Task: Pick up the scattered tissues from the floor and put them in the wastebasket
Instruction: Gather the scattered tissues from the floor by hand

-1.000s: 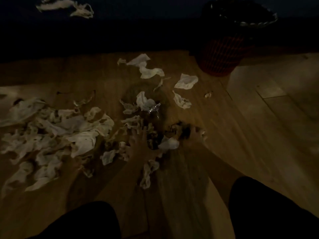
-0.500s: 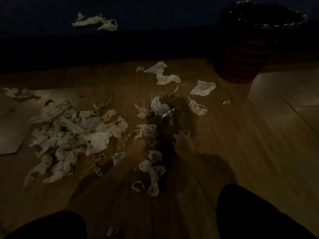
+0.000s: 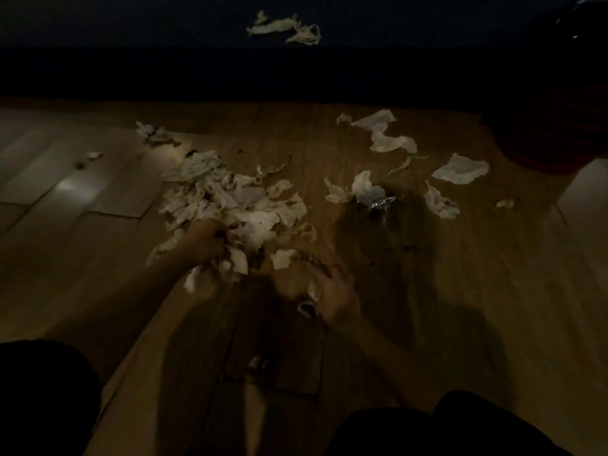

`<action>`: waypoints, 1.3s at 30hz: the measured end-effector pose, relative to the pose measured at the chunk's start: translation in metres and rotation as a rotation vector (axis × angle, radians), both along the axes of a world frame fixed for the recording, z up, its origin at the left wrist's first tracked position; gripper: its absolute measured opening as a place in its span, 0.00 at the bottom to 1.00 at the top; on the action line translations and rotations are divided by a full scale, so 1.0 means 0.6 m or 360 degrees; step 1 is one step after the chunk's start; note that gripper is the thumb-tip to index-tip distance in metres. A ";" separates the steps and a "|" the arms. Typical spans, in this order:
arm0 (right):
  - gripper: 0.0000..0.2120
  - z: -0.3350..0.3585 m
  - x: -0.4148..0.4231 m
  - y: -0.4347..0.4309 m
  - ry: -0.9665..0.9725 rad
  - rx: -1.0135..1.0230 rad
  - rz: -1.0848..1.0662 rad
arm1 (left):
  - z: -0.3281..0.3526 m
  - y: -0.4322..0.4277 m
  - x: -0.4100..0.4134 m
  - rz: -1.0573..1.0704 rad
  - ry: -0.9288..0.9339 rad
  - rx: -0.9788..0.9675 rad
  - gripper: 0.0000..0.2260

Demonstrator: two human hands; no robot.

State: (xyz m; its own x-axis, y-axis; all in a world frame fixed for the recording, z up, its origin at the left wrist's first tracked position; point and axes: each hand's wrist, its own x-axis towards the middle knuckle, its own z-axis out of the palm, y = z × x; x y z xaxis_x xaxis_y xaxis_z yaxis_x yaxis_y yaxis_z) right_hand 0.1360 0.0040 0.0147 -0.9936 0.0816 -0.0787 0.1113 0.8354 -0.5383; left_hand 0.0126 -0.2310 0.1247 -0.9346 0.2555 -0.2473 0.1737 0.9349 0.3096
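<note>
The room is dim, and the pale wooden plank floor (image 3: 65,245) catches a patch of light on the far left, where two tiny white scraps (image 3: 88,158) lie on their own. Further in, a small crumpled white tissue (image 3: 154,133) sits apart, just above the big heap of crumpled white tissues (image 3: 237,199) that spreads across the left-centre boards. The person's left hand (image 3: 207,240) reaches into the near edge of that heap with its fingers curled around a bunch of white tissue (image 3: 230,264), part of which hangs below the fist. Just right of it lies a single flat white scrap (image 3: 282,258), and then the right hand (image 3: 332,291), blurred, closed on a small wad of white tissue (image 3: 311,296) that shows at its palm side. Near the knees a small pale scrap (image 3: 256,362) rests on a darker board. Far off, on the dark blue surface beyond the floor, a long torn white tissue (image 3: 286,28) lies alone. Right of centre more loose white tissues are scattered: a crumpled one with something shiny beside it (image 3: 365,192), a long twisted pair (image 3: 385,133), a flat one (image 3: 460,169) and a stained one (image 3: 439,202). At the far right edge stands the dark woven wastebasket with a reddish side (image 3: 552,126), mostly in shadow, well apart from both hands.
</note>
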 end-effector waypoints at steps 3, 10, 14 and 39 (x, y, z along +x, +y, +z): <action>0.19 -0.023 0.032 -0.045 -0.0084 0.0241 0.0189 | -0.015 -0.022 0.020 0.0125 -0.0025 0.0049 0.09; 0.19 -0.034 0.018 -0.017 -0.0039 0.0035 0.0564 | -0.091 0.016 0.195 0.0012 -0.0270 0.0287 0.10; 0.13 0.024 -0.072 -0.012 0.0160 -0.0208 0.0074 | -0.132 0.029 0.296 -0.0087 -0.0155 0.0348 0.17; 0.06 0.014 -0.204 -0.097 0.0418 -0.0306 0.0329 | -0.171 0.001 0.126 0.0289 -0.0316 0.0148 0.30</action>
